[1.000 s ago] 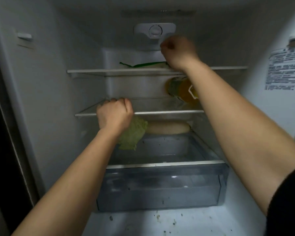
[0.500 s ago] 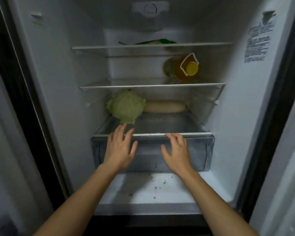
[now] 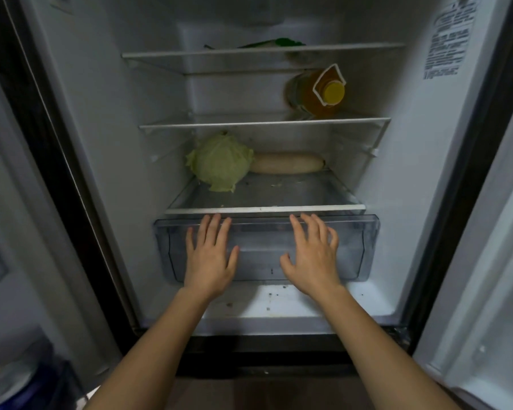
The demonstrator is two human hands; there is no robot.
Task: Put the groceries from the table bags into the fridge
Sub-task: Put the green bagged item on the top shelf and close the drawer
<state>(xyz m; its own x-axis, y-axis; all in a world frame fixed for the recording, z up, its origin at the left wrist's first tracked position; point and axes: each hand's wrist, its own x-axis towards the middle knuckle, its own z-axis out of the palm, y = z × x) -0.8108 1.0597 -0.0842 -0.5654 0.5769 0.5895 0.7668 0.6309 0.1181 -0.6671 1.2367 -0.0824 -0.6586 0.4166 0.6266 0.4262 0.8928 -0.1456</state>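
Left grip point(image 3: 209, 255) and right grip point(image 3: 311, 257) are resting flat on the clear crisper drawer point(image 3: 365, 247) front, fingers spread wide, holding nothing. Behind, a cabbage point(image 3: 221, 162) is sitting just beside a daikon point(image 3: 286, 163) on the drawer's cover shelf point(image 3: 279, 192). Farther up, an oil bottle point(image 3: 314, 93) is lying cap-forward.

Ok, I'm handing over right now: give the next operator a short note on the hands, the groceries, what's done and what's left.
Left hand and right hand: both open, flat on the clear drawer front, holding nothing.
Done: cabbage and pale long vegetable on the shelf above the drawer; yellow-capped bottle on the middle shelf; green item, partly hidden, on the top shelf.
Left: table bags are out of view; check them for more groceries.
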